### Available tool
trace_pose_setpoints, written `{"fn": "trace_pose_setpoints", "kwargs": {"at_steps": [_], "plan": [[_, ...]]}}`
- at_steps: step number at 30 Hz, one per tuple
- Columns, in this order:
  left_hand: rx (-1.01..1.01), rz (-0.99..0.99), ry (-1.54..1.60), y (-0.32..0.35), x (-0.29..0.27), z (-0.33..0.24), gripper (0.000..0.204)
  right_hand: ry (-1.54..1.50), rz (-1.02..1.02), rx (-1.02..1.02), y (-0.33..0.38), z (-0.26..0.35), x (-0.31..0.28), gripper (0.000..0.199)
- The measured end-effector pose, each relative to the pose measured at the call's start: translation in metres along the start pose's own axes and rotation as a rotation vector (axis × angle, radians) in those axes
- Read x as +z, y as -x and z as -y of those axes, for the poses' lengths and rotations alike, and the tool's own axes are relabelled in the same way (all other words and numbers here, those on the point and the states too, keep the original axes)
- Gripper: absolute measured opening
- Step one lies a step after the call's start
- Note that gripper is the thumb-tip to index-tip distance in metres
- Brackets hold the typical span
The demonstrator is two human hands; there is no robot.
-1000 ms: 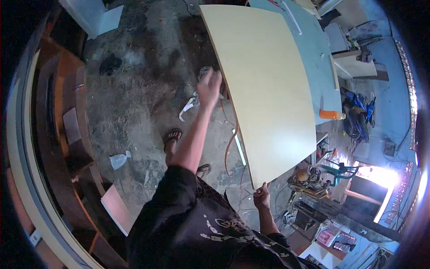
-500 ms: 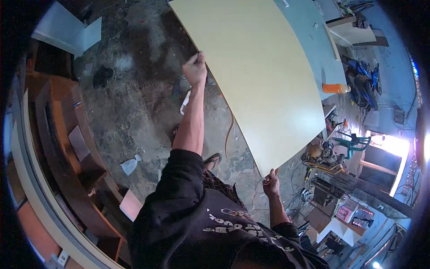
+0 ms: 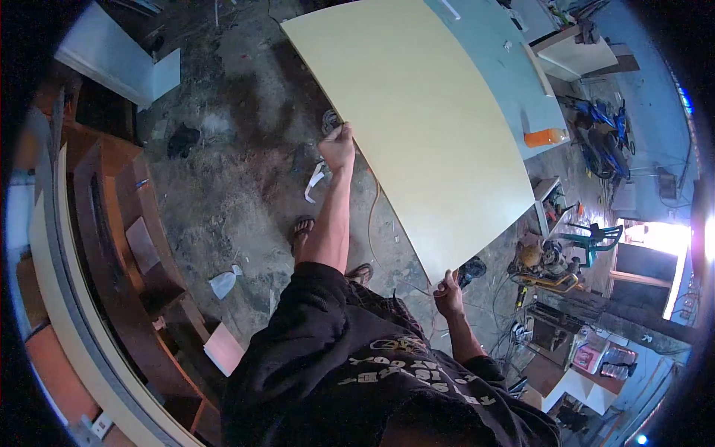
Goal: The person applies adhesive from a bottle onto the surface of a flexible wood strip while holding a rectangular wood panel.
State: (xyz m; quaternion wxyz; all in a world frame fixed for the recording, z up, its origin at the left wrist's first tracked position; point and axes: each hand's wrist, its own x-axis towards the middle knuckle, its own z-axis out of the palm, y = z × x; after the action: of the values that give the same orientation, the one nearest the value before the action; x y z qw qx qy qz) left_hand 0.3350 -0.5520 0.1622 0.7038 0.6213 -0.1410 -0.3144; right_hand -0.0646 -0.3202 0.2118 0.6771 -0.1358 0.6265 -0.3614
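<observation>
A large cream-yellow board point(image 3: 424, 127) stretches out in front of me, lying partly over a pale blue-green tabletop point(image 3: 495, 63). My left hand point(image 3: 338, 149) is closed around the board's left edge, about halfway along it. At the near corner my right hand point(image 3: 448, 293) grips the board between thumb and fingers. Both arms reach forward in dark sleeves. An orange bottle point(image 3: 545, 138) lies or stands on the tabletop beyond the board's right edge. A thin brown strip point(image 3: 374, 216) hangs or lies curved below the left edge.
Brown wooden shelving point(image 3: 112, 223) lines the left side. A white plastic bag point(image 3: 224, 282) and scraps lie on the stained floor. To the right are a green chair point(image 3: 596, 242), power tools with cables point(image 3: 547, 272) and a blue motorcycle point(image 3: 603, 134). My sandalled feet show below the arm.
In view, the board's far end and my left hand have shifted downward, bringing the far corner into sight. Both hands keep hold of it. More of both feet now shows.
</observation>
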Motion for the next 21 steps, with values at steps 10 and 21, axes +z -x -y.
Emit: {"fn": "trace_pose_setpoints", "kwargs": {"at_steps": [10,21], "plan": [[0.01,0.061,-0.09,0.066,-0.022,0.037,0.029,-0.033,-0.022,-0.005,-0.013,-0.013,-0.004,0.031],[-0.295,0.283,0.082,0.158,-0.031,0.029,0.033,-0.035,0.053,-0.148,-0.018,-0.016,-0.026,0.026]]}}
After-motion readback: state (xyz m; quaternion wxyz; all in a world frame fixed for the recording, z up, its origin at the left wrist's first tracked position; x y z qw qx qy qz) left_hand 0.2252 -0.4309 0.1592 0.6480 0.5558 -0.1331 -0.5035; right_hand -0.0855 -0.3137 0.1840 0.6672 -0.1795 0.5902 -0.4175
